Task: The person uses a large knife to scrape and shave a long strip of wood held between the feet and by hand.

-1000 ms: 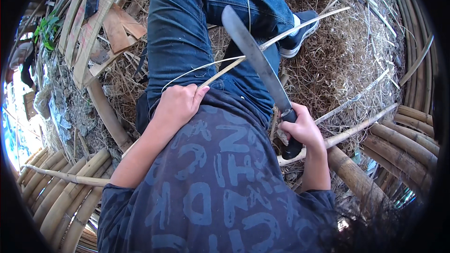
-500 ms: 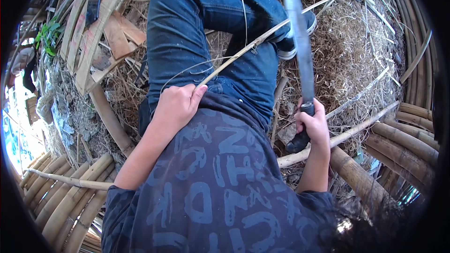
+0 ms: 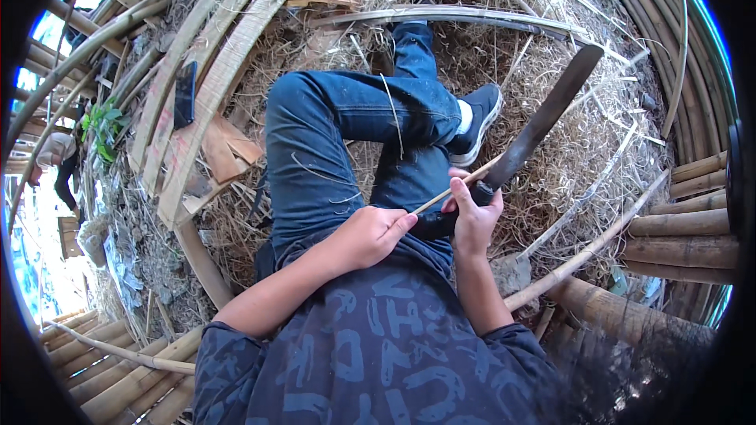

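The left hand (image 3: pixel 376 236) pinches a pale strip (image 3: pixel 441 197); the right hand (image 3: pixel 476 220), just beside, grips a black-handled knife (image 3: pixel 543 120). Shavings (image 3: pixel 563 189) litter the ground (image 3: pixel 156 269).

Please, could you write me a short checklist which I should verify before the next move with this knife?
1. Left hand holds the pale strip: ok, thumb and fingers are closed on it.
2. Right hand has its grip on the black handle: ok.
3. Knife blade points away from the left hand: ok.
4. Legs are clear of the work: not ok, the strip is over the lap.
5. Sharp edge's direction: cannot tell.
6. Gloves worn: not ok, both hands are bare.
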A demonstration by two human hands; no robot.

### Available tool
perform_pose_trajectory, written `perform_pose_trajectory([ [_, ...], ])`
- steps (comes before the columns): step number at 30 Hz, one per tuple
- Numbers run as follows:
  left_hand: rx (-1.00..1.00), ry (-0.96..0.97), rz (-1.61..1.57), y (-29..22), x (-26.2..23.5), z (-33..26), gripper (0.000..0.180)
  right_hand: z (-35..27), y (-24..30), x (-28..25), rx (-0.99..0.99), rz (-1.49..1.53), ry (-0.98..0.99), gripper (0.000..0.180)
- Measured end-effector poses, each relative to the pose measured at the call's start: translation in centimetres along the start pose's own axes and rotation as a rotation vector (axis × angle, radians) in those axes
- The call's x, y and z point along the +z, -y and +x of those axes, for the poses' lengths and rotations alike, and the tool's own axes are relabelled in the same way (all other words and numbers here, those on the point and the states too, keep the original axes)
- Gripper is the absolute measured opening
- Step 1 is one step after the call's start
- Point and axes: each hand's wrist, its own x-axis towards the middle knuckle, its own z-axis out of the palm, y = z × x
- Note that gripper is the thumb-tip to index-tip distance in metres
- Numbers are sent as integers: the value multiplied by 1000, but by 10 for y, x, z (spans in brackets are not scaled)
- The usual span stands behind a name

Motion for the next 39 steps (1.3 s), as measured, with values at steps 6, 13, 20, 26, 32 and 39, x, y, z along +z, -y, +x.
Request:
perform_pose_trajectory([
  [6,-83,-104,281,-17,-27,-15,35,-3,-6,-4,-24,120,-46,28],
  [13,325,-262,1248,57,-88,2,28,-3,-3,-5,-40,125,-2,25],
  [20,-159,-225,1163,61,-144,-24,7,-11,-2,0,-57,144,26,25],
  [26,-535,-313,838,99,-188,-117,13,-16,5,-2,-63,129,41,23],
  [32,-398,-150,699,36,-152,-89,30,-12,6,-4,-112,129,32,24],
  [39,-24,511,370,34,-94,116,25,-15,11,9,-79,68,25,22],
])
